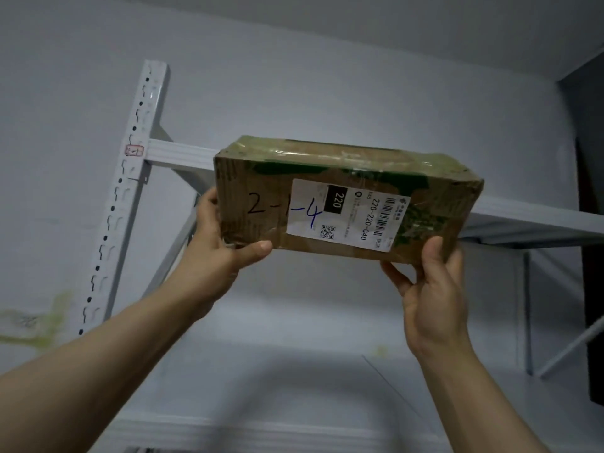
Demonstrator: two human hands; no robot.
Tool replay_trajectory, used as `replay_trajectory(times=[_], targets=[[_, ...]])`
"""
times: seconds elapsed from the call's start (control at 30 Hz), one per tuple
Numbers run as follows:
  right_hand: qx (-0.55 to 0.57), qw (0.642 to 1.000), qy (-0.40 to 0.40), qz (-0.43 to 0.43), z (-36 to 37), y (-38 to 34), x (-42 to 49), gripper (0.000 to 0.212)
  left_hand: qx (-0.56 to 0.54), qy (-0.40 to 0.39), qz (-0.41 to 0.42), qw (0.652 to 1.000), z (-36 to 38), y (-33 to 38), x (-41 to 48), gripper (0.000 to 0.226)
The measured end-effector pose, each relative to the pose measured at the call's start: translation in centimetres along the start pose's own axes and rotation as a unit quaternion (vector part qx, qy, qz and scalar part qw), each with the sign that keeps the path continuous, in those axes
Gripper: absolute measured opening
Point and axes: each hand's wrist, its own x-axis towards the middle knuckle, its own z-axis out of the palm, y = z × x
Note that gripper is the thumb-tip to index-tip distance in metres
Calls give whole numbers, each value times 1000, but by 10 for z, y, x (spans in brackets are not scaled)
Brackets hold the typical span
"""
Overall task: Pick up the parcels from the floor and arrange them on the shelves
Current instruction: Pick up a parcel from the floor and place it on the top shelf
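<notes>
**Parcel at the lip of the upper shelf, a hand on each end**

Head view: cardboard parcel (346, 197), centre of the frame, is held up in front of the white metal shelf (539, 220) that runs from centre left to the right edge. Whether its far side rests on the shelf cannot be told. The left hand (219, 256) clasps the box's left end, thumb hooked along the lower front edge and fingers wrapped out of sight behind. The right hand (431, 289) cups the lower right corner, thumb pressed on the front face and fingers curled beneath.

To finish the placing well, the box probably wants lifting level until its underside clears the shelf lip, then sliding back flat, both grips kept until the board takes the weight.

The parcel is a long, low brown carton, corners softened, wrapped in glossy clear tape over green print. A white shipping label (346, 214) with barcodes sits on the front, beside the handwritten "2-1-4". At upper left, a slotted steel upright (130, 178) carries the shelf beam against a pale, matt wall (327, 76).
</notes>
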Motion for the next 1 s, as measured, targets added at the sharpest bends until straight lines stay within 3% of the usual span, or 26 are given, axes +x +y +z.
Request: replay_trajectory(times=[0.23, 0.43, 0.53, 0.7, 0.9, 1.0], targets=[[-61, 997, 49, -22, 16, -37, 9, 31, 2, -20, 8, 1000, -4, 30, 8, 88], [-69, 992, 103, -7, 29, -57, 18, 12, 73, -46, 56, 995, -10, 54, 4, 82], [-83, 990, 109, -30, 27, -60, 33, 20, 73, -57, 47, 995, -4, 60, 20, 89], [-127, 981, 129, -64, 15, -58, 78, 26, 117, -54, 63, 990, 22, 51, 57, 78], [-179, 966, 166, -88, -24, -40, 150, 26, 182, -35, 78, 979, 83, 33, 106, 91], [-207, 958, 168, -101, -54, -28, 184, 41, 202, -59, 80, 974, 121, 22, 134, 96]])
